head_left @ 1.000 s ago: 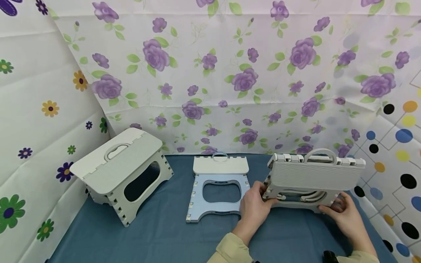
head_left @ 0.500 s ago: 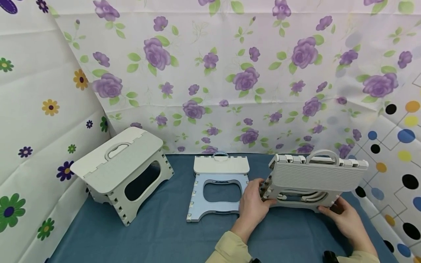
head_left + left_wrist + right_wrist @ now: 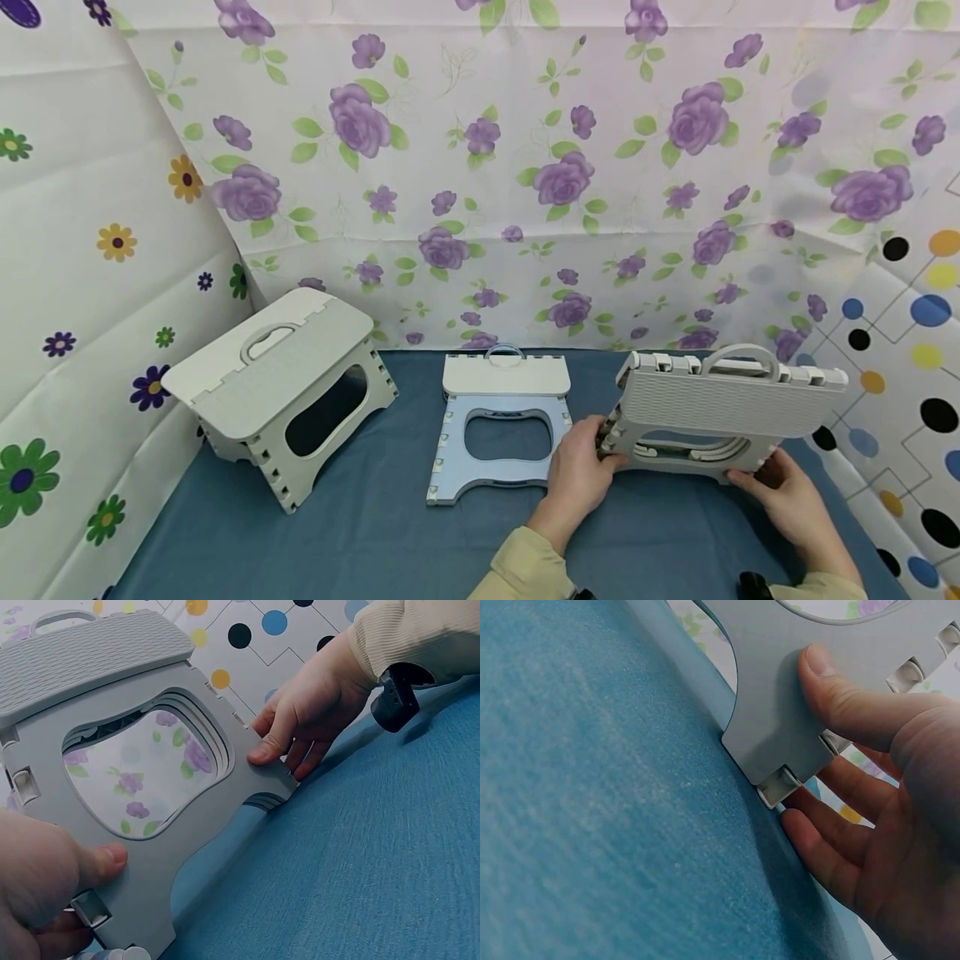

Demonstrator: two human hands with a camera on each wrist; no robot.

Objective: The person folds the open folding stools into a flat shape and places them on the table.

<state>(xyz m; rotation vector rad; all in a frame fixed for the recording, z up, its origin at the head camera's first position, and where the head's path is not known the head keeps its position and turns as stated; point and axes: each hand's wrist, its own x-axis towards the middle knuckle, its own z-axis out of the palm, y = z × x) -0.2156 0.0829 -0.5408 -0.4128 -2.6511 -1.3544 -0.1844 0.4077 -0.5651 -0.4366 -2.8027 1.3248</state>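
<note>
A grey folding step stool (image 3: 720, 408), folded flat with its carry handle on top, stands on its leg edge at the right of the head view. My left hand (image 3: 581, 471) grips its left side, thumb on the front face. At the opposite side my right hand (image 3: 787, 500) holds the lower leg, as the right wrist view shows with the thumb (image 3: 821, 664) on the panel and fingers behind its edge. In the left wrist view both hands flank the oval opening of the stool (image 3: 202, 817).
A blue folded stool with a white top (image 3: 506, 375) lies just left of my left hand. Farther left stands an unfolded cream step stool (image 3: 277, 367). Blue cloth (image 3: 360, 542) covers the table, and a flowered curtain (image 3: 480, 167) hangs behind it.
The grey stool has shifted very slightly to the right in the head view, with both hands keeping their hold. The other stools stay where they were.
</note>
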